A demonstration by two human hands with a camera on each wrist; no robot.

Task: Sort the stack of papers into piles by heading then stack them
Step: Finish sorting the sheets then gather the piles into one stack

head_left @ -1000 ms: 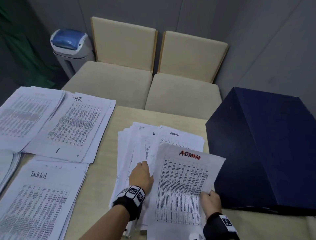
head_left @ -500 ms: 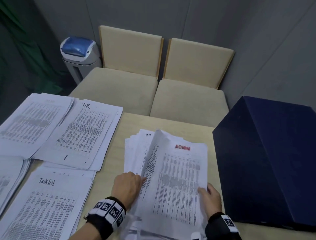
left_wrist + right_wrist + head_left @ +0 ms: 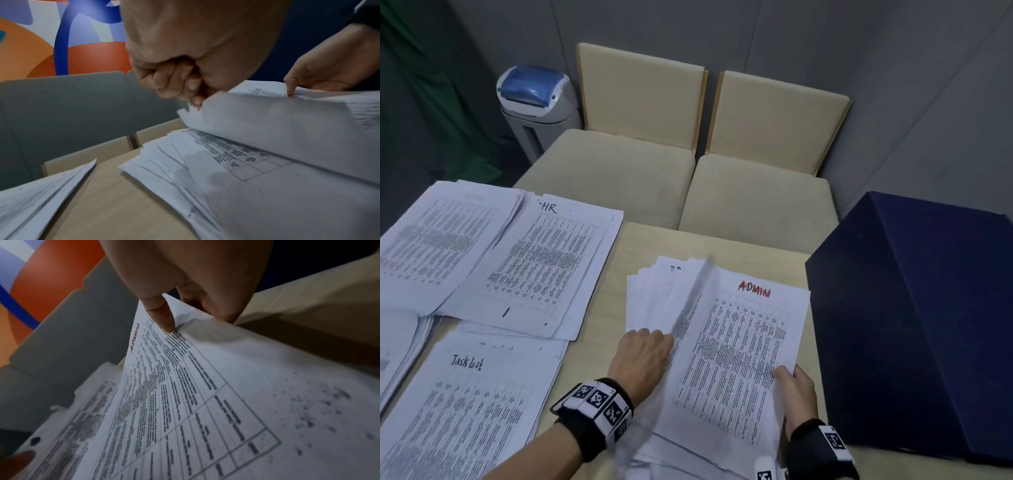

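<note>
Both hands hold the same printed sheet headed ADMIN [image 3: 736,359]. Right hand [image 3: 796,394], at the lower right of the head view, pinches the sheet's right edge, thumb on the printed face and the other fingers curled beneath, as the right wrist view confirms [image 3: 185,288]. Left hand [image 3: 643,356], at lower centre, has its fingers curled around the sheet's left edge; the left wrist view shows that edge [image 3: 267,116] raised and bowed above the paper under it, with the fingertips [image 3: 193,84] tucked at the fold. Below the sheet lies a loose, fanned stack of papers [image 3: 650,301], its edges spread out toward the upper left of the sheet; the page directly beneath carries a printed table. This stack rests on a light wooden table [image 3: 599,346], at centre of the frame. Left of it lie the sorted piles: one headed HR [image 3: 541,267] at middle left, an overlapping pile [image 3: 438,243] at the left edge whose heading is too faint to read, and one headed Task List [image 3: 465,404] at lower left. A dark blue box [image 3: 914,325] stands just beside the stack on the right. Two beige chairs [image 3: 688,164] occupy the upper centre, and a bin with a blue lid [image 3: 534,99] stands at upper left.
</note>
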